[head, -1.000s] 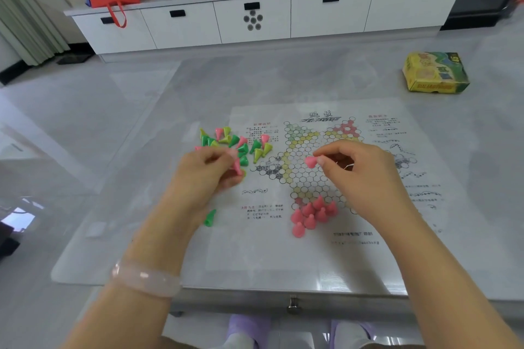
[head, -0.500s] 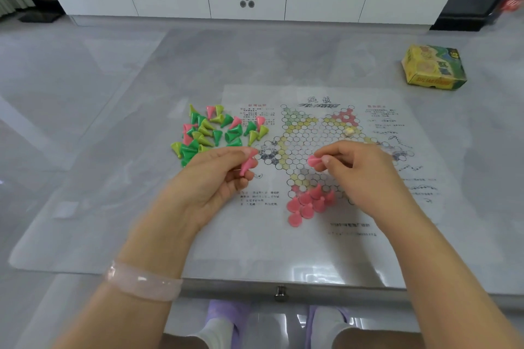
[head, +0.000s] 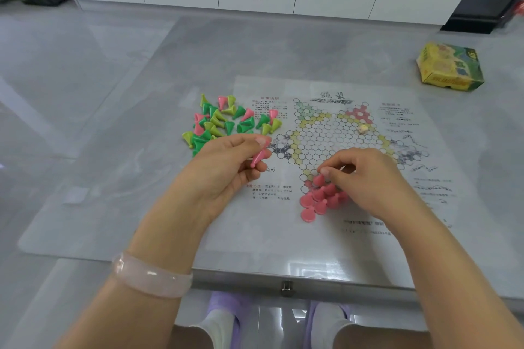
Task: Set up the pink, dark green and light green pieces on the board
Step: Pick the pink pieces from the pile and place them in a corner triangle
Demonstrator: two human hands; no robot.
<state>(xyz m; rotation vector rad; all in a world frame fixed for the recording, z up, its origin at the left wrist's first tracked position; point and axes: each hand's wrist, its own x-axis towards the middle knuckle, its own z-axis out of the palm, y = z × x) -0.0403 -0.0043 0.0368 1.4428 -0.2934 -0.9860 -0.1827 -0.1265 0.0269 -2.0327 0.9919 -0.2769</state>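
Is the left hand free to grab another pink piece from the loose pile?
Probably not yet: the left hand already pinches a pink piece. The pile lies just beyond it, with nothing between.

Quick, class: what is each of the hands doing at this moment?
Left hand: fingers pinch a pink piece, held clear of the board.
Right hand: fingertips pinch a pink piece at the pink cluster.
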